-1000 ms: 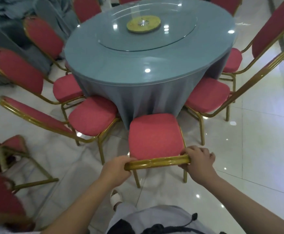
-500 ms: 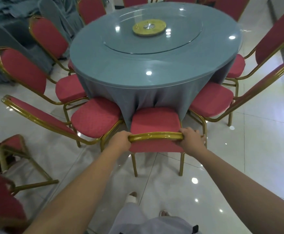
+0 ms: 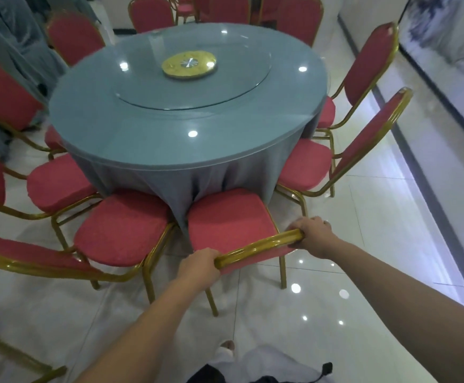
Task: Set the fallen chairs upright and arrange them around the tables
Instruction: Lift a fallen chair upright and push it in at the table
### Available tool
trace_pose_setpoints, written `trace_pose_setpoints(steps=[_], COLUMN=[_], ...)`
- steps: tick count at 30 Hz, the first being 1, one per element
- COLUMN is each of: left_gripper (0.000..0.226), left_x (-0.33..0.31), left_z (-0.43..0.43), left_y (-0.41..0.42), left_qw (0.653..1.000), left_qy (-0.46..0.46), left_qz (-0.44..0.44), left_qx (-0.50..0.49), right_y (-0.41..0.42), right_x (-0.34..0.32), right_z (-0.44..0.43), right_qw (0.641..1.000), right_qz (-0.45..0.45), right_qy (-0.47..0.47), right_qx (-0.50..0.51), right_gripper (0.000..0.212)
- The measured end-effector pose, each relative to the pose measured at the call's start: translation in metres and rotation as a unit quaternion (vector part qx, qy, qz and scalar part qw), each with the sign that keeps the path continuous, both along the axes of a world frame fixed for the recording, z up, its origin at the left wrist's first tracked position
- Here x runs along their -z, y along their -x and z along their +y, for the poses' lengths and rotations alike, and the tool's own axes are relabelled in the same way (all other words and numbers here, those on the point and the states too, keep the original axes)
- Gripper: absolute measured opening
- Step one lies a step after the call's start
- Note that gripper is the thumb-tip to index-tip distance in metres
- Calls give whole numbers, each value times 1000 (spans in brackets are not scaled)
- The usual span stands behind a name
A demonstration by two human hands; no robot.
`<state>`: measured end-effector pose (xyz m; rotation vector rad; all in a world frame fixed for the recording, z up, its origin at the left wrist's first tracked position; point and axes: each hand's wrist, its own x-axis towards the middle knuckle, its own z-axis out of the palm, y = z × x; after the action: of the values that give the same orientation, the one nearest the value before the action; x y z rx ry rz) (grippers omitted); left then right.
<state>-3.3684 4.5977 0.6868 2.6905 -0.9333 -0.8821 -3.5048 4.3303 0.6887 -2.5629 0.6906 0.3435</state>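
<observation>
Single view, worn on my head. Wide lens, pitched forward and down. Round desk [image 3: 225, 128] fills the upper middle, near; nearest chair [image 3: 228, 219] sits just below centre, closer. My arms [image 3: 148, 322] run in from the bottom edge. Frame edges bow.

One chair [image 3: 226, 218] stands at the bench's [image 3: 170, 142] near edge, a second chair [image 3: 120, 229] just left of it and a third chair [image 3: 304, 164] to its right; a turntable [image 3: 189, 64] lies mid-bench.

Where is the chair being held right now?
Head view, lower centre: the held chair stands at the round table, between two red chairs, left hand and right hand gripping its top rail.
</observation>
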Motion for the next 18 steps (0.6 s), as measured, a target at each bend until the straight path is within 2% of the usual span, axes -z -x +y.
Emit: trace_pose_setpoints(steps=[2,5,7,9,11,13,16,18], left_gripper=[35,75,89,91,91,84,46,36], left_x=[5,4,-3,-12,-20,-24,-19,-18], left_z=[0,-10,-28,-56,-91,-124,-156,-165], left_y=[-8,-16,-16,-7,8,29,52,59], left_qw=[997,978,967,962,965,975,978,975], left_qy=[40,79,102,130,138,102,24,18], left_qz=[55,182,223,226,188,111,-90,-145], left_qx=[20,59,70,78,117,166,189,167], right_y=[6,25,42,60,80,102,128,139], right_x=[-4,-12,-21,-33,-42,-42,-26,-13], right_z=[10,25,26,17,-2,-24,-58,-79], right_qw=[1000,997,994,987,978,970,966,962], right_qz=[-6,-24,-52,-74,-92,-108,-132,-137], right_qy=[15,12,-20,-51,-74,-93,-129,-161], right_qx=[24,70,97,132,170,195,181,174], right_gripper=[37,72,78,77,73,70,65,61])
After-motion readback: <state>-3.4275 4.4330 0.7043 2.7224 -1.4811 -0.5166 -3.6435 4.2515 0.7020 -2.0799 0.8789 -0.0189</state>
